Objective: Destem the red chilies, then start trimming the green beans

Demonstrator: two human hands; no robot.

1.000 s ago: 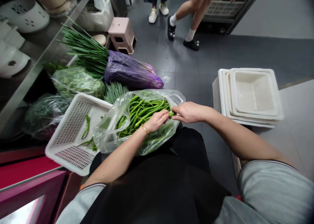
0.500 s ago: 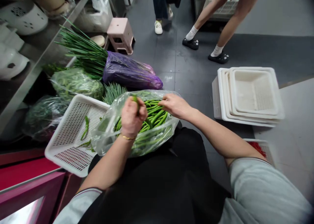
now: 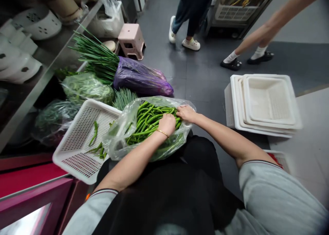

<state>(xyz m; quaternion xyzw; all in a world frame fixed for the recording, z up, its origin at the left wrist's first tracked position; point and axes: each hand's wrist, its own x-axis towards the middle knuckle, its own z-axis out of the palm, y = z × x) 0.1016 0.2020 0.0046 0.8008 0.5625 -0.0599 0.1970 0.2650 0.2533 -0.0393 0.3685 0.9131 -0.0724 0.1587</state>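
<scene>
A clear plastic bag rests on my lap, its mouth wide and its inside full of long green chili peppers. My left hand, with a thin gold bracelet at the wrist, is down in the heap with its fingers curled round peppers. Close beside it, at the bag's right side, my right hand has bent fingers pinching at the pepper ends; the fingertips are partly hidden. A white perforated basket on the left holds a few loose green peppers.
Chives in a purple wrapper and bagged greens lie behind the basket. A pink stool stands farther back. Stacked white baskets are at right, near a basket with something red. Two people's legs show on the floor ahead.
My left hand has moved from above the bag, where it held a green pepper, rightward into the heap. My right hand is lower on the peppers. The people ahead have stepped along.
</scene>
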